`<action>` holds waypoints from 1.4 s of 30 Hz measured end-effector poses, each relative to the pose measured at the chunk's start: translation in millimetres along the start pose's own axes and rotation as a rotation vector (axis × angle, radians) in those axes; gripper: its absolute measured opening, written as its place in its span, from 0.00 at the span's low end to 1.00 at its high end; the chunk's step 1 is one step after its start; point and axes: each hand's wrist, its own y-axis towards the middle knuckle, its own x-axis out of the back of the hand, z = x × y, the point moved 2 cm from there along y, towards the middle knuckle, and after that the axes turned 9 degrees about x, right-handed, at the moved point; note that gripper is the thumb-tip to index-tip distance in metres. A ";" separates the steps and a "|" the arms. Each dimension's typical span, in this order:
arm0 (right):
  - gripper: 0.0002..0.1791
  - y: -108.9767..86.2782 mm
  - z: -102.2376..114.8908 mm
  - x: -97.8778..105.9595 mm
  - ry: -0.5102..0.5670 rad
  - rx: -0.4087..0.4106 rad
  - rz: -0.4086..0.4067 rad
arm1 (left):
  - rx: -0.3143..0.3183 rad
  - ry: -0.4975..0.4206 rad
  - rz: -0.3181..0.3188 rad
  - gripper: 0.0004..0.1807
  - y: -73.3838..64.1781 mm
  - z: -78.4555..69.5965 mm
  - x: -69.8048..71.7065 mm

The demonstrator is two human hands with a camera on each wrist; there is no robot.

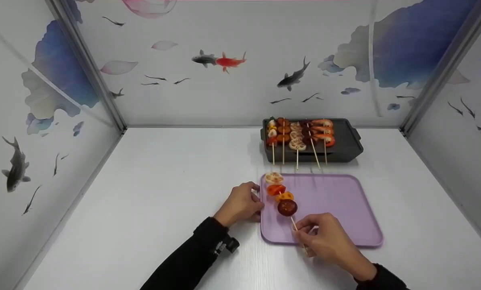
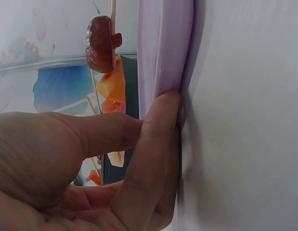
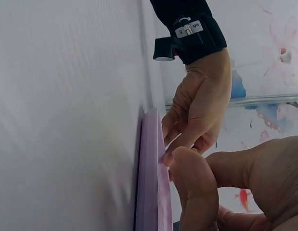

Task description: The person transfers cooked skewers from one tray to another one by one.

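Observation:
A purple tray (image 1: pixel 329 201) lies on the white table. My left hand (image 1: pixel 242 203) holds its left edge, thumb over the rim and fingers along the outer side, as the left wrist view shows close up. Between thumb and fingers, my right hand (image 1: pixel 325 237) pinches the wooden stick of a vegetable skewer (image 1: pixel 287 208) over the left part of the tray. The skewer carries a brown mushroom, yellow and red-orange pepper pieces and a pale slice at the tip. In the left wrist view the mushroom (image 2: pixel 100 45) appears above the tray rim.
Behind the tray stands a dark grill pan (image 1: pixel 345 139) with several skewers, among them shrimp (image 1: pixel 324 133) and lotus root slices (image 1: pixel 297 139), their sticks pointing toward me. White walls (image 1: pixel 240 92) with painted fish enclose the table at the back and sides.

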 end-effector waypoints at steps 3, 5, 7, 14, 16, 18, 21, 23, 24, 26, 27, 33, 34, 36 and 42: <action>0.07 3.6 0.6 -3.8 -0.035 -0.014 -0.005 | 0.009 0.000 -0.003 0.27 0.5 0.5 0.8; 0.06 5.8 1.2 -6.7 -0.058 -0.015 -0.008 | 0.021 0.010 -0.006 0.27 0.5 0.4 1.3; 0.05 7.6 1.9 -9.8 -0.071 -0.017 -0.009 | 0.037 0.005 -0.001 0.27 0.4 0.3 1.4; 0.09 11.0 6.0 -22.1 0.034 -0.040 0.012 | 0.042 0.025 -0.006 0.27 1.8 -0.7 1.3; 0.11 11.2 6.8 -25.4 0.075 -0.050 0.023 | 0.047 0.030 -0.003 0.27 1.7 -1.1 0.8; 0.13 11.1 7.5 -28.4 0.101 -0.044 0.031 | 0.055 0.028 0.003 0.27 1.3 -1.3 0.4; 0.14 10.6 8.1 -32.0 0.108 -0.027 0.037 | 0.063 0.025 0.013 0.26 0.7 -1.1 -0.3; 0.15 10.1 8.3 -33.6 0.109 -0.020 0.041 | 0.064 0.022 0.017 0.26 0.4 -0.8 -0.6; 0.15 9.9 8.3 -34.0 0.103 -0.019 0.042 | 0.062 0.024 0.017 0.26 0.2 -0.9 -0.5; 0.15 9.8 8.1 -34.7 0.082 -0.011 0.045 | 0.048 0.026 0.012 0.26 0.2 -0.9 -0.1; 0.15 9.9 8.0 -34.8 0.072 -0.001 0.046 | 0.042 0.031 0.008 0.26 0.1 -1.0 0.3; 0.14 10.6 8.9 -35.2 0.024 0.047 0.072 | 0.033 0.030 0.004 0.26 -0.9 -1.1 1.1; 0.14 10.7 9.3 -34.9 0.021 0.048 0.076 | 0.037 0.021 0.006 0.26 -0.9 -1.2 0.9; 0.14 11.2 10.1 -34.6 0.015 0.045 0.081 | 0.050 0.005 0.007 0.26 -0.5 -1.1 0.8; 0.15 11.4 11.5 -33.0 0.001 0.032 0.109 | 0.071 0.006 0.008 0.27 -1.2 -0.3 1.1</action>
